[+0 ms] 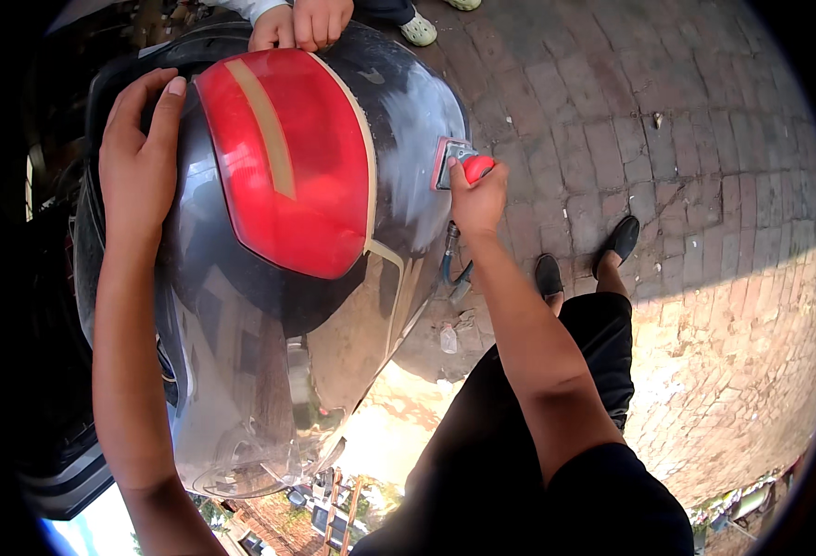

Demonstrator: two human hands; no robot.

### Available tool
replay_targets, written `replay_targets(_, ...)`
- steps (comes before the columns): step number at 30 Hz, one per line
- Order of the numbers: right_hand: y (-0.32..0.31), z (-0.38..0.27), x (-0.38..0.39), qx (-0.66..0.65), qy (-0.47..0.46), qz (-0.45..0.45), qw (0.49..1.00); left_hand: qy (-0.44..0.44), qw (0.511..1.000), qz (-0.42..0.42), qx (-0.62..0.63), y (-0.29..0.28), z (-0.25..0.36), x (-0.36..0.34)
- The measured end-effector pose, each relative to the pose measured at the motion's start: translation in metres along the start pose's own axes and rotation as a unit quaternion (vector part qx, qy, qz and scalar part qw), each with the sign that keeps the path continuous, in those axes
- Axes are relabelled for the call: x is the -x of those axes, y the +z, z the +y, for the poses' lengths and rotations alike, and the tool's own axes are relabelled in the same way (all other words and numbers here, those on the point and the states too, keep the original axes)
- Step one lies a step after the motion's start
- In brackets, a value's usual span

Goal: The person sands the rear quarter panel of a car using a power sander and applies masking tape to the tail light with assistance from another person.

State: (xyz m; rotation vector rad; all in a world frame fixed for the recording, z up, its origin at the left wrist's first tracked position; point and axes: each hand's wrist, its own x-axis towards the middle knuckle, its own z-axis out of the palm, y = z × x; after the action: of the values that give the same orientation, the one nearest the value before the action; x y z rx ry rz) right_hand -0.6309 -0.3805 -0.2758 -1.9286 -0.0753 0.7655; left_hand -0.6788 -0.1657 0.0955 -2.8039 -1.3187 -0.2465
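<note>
My right hand (479, 196) grips a small sander with a red top (478, 168), its square pad set against the side of a dark car body panel (422, 120). Whitish, dulled patches (415, 153) spread over the panel beside the pad. A hose (450, 248) hangs below my right wrist. My left hand (141, 148) lies with fingers stretched on the bodywork, left of the red tail light (310, 157). A strip of tan masking tape (267, 125) crosses the light, and more tape (363, 116) runs along its right edge.
Another person's hands (301, 25) rest on the car just beyond the tail light; a light shoe (419, 30) shows nearby. Brick paving (686, 167) lies to the right, partly sunlit. My feet in dark shoes (620, 241) stand on it. A clear bottle (448, 339) lies beside the car.
</note>
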Motion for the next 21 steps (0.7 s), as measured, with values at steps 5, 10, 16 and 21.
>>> replay_targets(5, -0.003, -0.025, 0.028, -0.033, -0.045, -0.01, 0.998, 0.002, 1.0, 0.001, 0.008, -0.004, -0.006, 0.0)
replay_targets(10, 0.0, -0.001, 0.002, 0.018, 0.006, 0.003, 1.0, 0.008, 1.0, 0.004, -0.001, -0.003, -0.006, -0.003)
replay_targets(16, -0.002, -0.003, 0.012, 0.007, -0.012, 0.001, 1.0, -0.006, 1.0, 0.001, 0.016, 0.001, -0.002, 0.001)
replay_targets(21, 0.001, -0.019, 0.024, -0.02, -0.061, 0.02, 0.998, 0.007, 1.0, 0.014, 0.006, -0.001, -0.009, 0.004)
